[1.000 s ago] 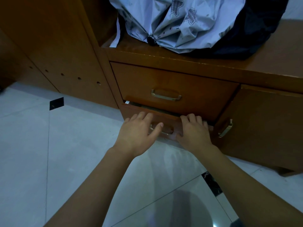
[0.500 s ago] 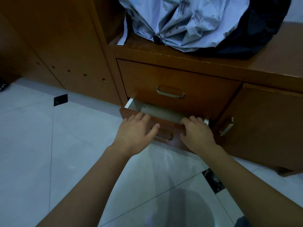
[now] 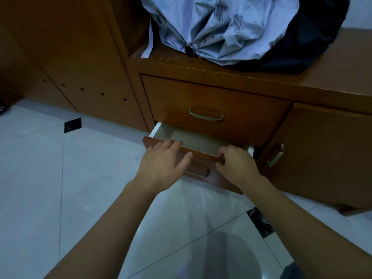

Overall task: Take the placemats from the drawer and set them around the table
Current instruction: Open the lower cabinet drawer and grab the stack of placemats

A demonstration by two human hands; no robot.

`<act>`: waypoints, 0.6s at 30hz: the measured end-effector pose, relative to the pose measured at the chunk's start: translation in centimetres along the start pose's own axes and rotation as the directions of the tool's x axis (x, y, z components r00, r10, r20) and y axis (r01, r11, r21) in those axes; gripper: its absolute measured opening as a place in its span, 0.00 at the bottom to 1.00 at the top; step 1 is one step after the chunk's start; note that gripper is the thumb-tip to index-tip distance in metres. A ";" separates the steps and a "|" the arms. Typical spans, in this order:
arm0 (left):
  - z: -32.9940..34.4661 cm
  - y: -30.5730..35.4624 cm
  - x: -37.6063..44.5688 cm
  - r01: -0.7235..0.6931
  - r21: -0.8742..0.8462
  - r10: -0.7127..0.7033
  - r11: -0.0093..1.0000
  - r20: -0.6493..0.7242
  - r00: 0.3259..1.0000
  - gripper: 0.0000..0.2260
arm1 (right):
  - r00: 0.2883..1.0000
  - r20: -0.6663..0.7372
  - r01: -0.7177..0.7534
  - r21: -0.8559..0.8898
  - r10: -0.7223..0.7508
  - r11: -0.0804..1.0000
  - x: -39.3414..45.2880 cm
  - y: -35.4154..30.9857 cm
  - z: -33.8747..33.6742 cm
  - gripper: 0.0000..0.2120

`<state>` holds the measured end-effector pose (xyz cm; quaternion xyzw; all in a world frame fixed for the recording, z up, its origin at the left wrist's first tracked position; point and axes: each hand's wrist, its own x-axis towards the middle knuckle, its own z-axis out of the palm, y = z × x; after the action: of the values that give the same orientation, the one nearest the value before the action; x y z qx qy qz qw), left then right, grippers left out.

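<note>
The lower drawer (image 3: 213, 178) of a wooden cabinet stands partly pulled out, showing a pale interior (image 3: 193, 140). My left hand (image 3: 163, 164) grips the top edge of the drawer front, fingers curled over it. My right hand (image 3: 236, 163) grips the same edge further right. A pale flat surface lies inside the drawer; I cannot tell whether it is a placemat. The drawer's metal handle (image 3: 198, 174) shows between my hands.
Above is a shut drawer (image 3: 207, 115) with a metal handle. A cabinet door (image 3: 326, 158) stands to the right. A folded pale umbrella (image 3: 217, 27) and dark cloth (image 3: 314, 37) lie on the cabinet top. White tiled floor (image 3: 60, 188) spreads to the left and below.
The lower drawer has slid out further toward me, exposing more of its pale inside. Both hands stayed on its front edge and moved back with it.
</note>
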<state>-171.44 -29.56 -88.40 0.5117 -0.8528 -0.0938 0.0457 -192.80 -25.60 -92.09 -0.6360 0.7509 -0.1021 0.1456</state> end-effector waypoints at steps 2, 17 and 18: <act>0.0 0.0 0.0 0.006 -0.002 -0.006 1.000 0.002 1.000 0.26 | 1.000 0.022 0.008 0.005 -0.008 1.000 -0.1 0.0 0.0 0.04; 0.1 -0.7 -0.9 0.031 0.031 -0.033 0.999 0.042 0.999 0.25 | 0.940 0.260 0.227 0.007 -0.221 0.974 -0.2 -0.7 0.0 0.13; 0.2 -0.6 -0.9 0.028 0.031 -0.030 0.999 0.047 0.998 0.25 | 0.937 0.266 0.232 0.010 -0.227 0.973 -0.2 -0.8 0.0 0.13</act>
<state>-170.50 -29.05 -88.70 0.5222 -0.8475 -0.0937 0.0161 -192.05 -25.50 -91.85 -0.7286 0.6464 -0.0242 0.2253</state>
